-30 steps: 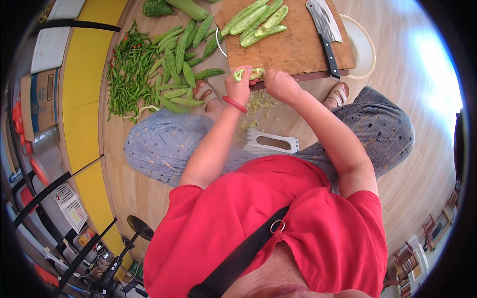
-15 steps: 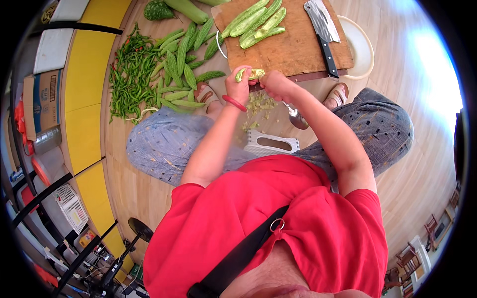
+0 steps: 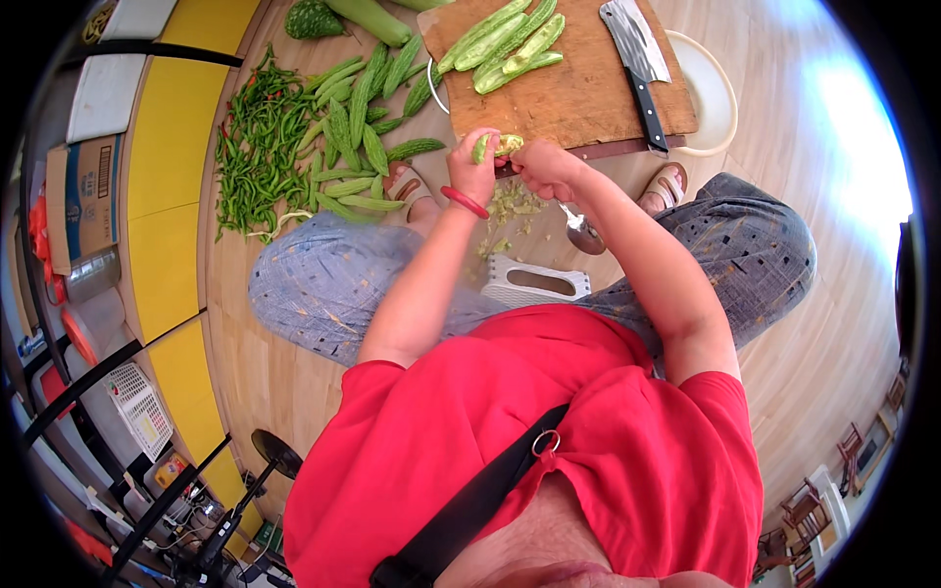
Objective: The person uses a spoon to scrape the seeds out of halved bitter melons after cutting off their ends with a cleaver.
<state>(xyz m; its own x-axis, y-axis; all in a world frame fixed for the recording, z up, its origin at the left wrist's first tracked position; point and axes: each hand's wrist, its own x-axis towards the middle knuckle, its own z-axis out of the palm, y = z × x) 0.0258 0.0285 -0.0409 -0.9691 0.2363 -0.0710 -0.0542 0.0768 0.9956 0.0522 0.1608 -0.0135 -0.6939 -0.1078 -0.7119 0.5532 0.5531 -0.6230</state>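
My left hand (image 3: 472, 165), with a red bangle at the wrist, is wrapped round a halved bitter melon (image 3: 507, 147), its pale cut side showing. My right hand (image 3: 551, 171) is closed on a metal spoon (image 3: 585, 233) right beside it. The spoon's bowl sticks out below my fist; its other end is hidden by my fingers near the melon. Both hands are at the near edge of a wooden cutting board (image 3: 588, 110). Several melon halves (image 3: 500, 47) lie on the board, left of a cleaver (image 3: 642, 83) with a black handle. Pale scraps (image 3: 512, 208) are scattered on the floor beneath my hands.
Whole bitter melons (image 3: 360, 108) and a heap of green chili peppers (image 3: 257, 152) lie on the floor at left, with a dark green gourd (image 3: 312, 20) beyond. A white basin (image 3: 720, 93) shows beside the board. A white stool (image 3: 500, 286) stands between my legs; yellow cabinets (image 3: 165, 147) line the left.
My right hand and the spoon have shifted slightly, and the melon half has tilted a little in my left hand. Everything else looks the same.
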